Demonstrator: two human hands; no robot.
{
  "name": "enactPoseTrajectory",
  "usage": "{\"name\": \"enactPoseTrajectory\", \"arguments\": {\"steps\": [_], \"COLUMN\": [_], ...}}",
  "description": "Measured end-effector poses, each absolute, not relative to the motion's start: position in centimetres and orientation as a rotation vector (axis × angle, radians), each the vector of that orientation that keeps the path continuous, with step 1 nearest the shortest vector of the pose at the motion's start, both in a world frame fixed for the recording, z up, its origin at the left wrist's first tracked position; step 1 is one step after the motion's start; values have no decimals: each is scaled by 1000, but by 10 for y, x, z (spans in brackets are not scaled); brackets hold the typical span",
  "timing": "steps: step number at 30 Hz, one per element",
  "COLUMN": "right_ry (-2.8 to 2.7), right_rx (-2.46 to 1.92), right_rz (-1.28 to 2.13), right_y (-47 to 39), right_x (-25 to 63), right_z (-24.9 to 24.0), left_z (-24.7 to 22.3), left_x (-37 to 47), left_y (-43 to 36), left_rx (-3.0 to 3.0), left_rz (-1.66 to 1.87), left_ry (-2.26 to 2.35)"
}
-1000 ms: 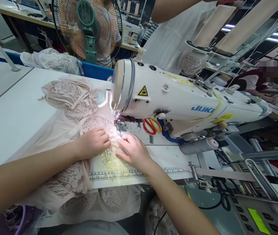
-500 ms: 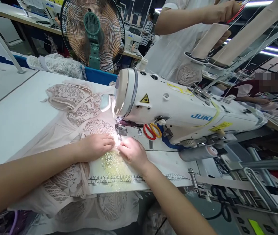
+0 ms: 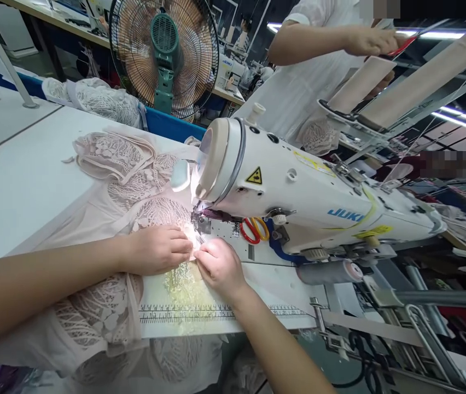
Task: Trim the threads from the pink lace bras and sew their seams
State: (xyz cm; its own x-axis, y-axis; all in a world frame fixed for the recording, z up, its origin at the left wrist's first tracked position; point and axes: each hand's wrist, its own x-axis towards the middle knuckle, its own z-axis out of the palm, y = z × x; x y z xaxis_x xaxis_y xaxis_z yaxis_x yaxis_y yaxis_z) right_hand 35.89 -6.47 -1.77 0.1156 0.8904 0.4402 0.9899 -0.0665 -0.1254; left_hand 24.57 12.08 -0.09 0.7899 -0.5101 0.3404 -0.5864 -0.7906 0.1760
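A pale pink lace garment (image 3: 122,191) with moulded cups lies across the machine bed and hangs over the front edge. Its edge runs beneath the presser foot (image 3: 200,223) of a white sewing machine (image 3: 274,175), where a lamp lights the cloth. My left hand (image 3: 161,250) rests on the lace just left of the foot, fingers bent and pressing on it. Close beside it, my right hand (image 3: 219,266) pinches the garment's edge between thumb and fingers in front of the foot. The exact spot under the fingertips is partly hidden.
Red- and yellow-handled scissors (image 3: 253,231) lie behind the foot. A thread cone (image 3: 331,272) lies right of the bed. A printed ruler (image 3: 216,313) crosses the front edge. Behind stand a fan (image 3: 165,54) and a bundle of lace pieces (image 3: 97,101). Another person's hand (image 3: 374,42) holds red-handled snips.
The camera view has shifted slightly. Both hands stay close to the presser foot, still on the lace. The other person's hand with the red-handled tool has moved a little.
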Motion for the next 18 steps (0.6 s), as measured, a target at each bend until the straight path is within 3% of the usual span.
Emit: {"name": "enactPoseTrajectory", "arguments": {"steps": [8, 18], "right_ry": [-1809, -1628], "right_rx": [-2141, -2118], "right_rz": [-442, -500], "right_y": [-50, -45], "right_x": [359, 359], "right_z": [-16, -23], "left_z": [-8, -8], "left_x": [263, 282], "left_y": [145, 167], "left_rx": [2744, 2803], "left_rz": [591, 423], "left_ry": [-985, -980]}}
